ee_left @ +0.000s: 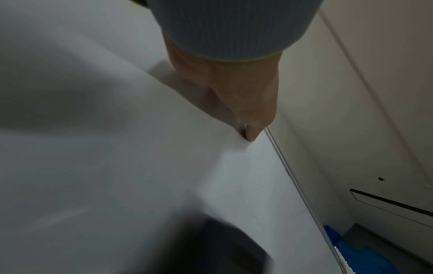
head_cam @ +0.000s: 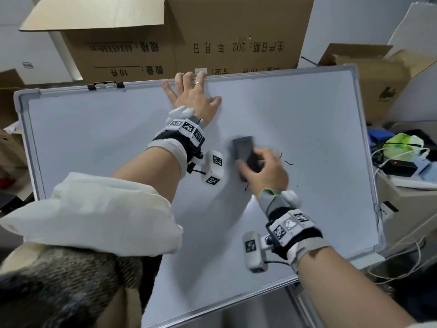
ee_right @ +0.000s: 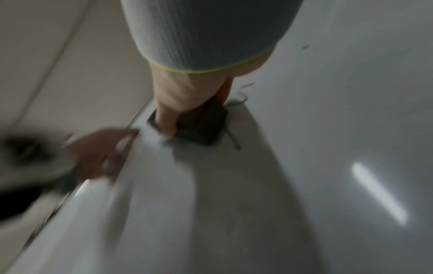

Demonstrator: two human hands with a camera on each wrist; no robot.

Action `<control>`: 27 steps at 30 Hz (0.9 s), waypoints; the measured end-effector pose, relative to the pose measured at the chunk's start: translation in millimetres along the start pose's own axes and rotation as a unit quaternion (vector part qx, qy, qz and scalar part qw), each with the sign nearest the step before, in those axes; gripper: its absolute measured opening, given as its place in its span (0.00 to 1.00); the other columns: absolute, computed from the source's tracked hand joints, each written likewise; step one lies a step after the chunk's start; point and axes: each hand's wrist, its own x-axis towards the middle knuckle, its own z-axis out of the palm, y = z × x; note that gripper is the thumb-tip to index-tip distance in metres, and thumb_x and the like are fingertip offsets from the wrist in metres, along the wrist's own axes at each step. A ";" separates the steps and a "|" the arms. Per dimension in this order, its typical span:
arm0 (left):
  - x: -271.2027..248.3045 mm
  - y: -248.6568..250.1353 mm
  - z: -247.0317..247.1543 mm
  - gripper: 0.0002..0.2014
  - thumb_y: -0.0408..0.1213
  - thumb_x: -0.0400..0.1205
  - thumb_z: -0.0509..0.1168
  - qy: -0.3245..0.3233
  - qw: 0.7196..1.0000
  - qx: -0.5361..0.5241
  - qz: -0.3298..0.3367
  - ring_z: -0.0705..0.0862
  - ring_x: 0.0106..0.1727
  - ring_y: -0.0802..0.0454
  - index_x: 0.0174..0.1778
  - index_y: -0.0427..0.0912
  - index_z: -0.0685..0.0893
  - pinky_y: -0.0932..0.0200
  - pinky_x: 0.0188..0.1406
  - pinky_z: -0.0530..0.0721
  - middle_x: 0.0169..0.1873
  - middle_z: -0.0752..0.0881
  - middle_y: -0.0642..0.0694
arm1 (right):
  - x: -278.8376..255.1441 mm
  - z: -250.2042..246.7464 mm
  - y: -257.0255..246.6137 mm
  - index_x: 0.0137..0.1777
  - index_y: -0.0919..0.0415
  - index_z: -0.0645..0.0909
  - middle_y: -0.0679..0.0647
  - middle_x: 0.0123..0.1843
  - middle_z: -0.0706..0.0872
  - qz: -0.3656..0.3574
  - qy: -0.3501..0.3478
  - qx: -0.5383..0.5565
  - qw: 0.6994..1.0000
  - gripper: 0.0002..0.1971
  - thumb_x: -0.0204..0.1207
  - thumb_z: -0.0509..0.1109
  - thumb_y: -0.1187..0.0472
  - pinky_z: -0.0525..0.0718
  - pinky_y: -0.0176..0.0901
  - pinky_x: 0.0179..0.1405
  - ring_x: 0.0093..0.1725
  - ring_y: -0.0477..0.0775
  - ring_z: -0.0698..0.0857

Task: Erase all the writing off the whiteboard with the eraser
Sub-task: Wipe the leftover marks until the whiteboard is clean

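Cardboard boxes (head_cam: pixel 118 55) stand behind, flaps open, contents hidden. Tilted whiteboard (head_cam: pixel 94 138) fills the foreground. Left grip (head_cam: pixel 194 98) lies spread flat at its top edge. Right grip (head_cam: pixel 262 171) curls round the dark eraser (head_cam: pixel 244 150), pressed mid-board beside leftover black strokes (head_cam: pixel 288 162).

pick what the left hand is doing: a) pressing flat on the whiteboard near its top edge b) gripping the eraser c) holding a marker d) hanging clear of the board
a: the left hand lies spread on the whiteboard with its fingers reaching the top edge, while the right hand grips the eraser.
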 end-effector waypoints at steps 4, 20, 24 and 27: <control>-0.6 -1.4 -2.2 0.35 0.62 0.73 0.59 0.002 1.000 -0.001 0.000 0.55 0.83 0.45 0.77 0.58 0.66 0.30 0.80 0.38 0.77 0.66 0.49 | -14.6 8.5 -4.6 0.57 0.43 0.81 0.41 0.51 0.82 -0.086 -0.030 -0.020 0.996 0.25 0.63 0.76 0.33 0.83 0.44 0.42 0.50 0.47 0.85; -2.9 13.2 -6.2 0.34 0.62 0.76 0.63 0.000 0.999 0.028 -0.038 0.57 0.83 0.45 0.78 0.59 0.66 0.23 0.76 0.45 0.76 0.68 0.51 | -21.1 -11.2 21.9 0.62 0.44 0.81 0.44 0.57 0.84 -0.006 -0.001 -0.039 0.999 0.25 0.68 0.75 0.35 0.83 0.47 0.49 0.57 0.50 0.84; -5.8 13.8 -9.1 0.35 0.62 0.76 0.63 -0.006 0.999 0.028 -0.041 0.57 0.83 0.45 0.79 0.59 0.65 0.22 0.76 0.45 0.76 0.68 0.51 | -1.0 -44.7 66.6 0.66 0.51 0.77 0.57 0.64 0.81 0.168 0.072 -0.042 0.982 0.26 0.73 0.71 0.38 0.82 0.54 0.54 0.63 0.64 0.82; -13.5 19.1 -6.4 0.39 0.66 0.76 0.59 0.002 0.997 0.043 -0.065 0.53 0.85 0.44 0.82 0.55 0.62 0.18 0.72 0.44 0.81 0.62 0.48 | -15.0 -35.8 46.3 0.60 0.49 0.80 0.52 0.57 0.85 0.128 0.055 -0.009 0.990 0.23 0.69 0.75 0.38 0.80 0.46 0.49 0.56 0.58 0.85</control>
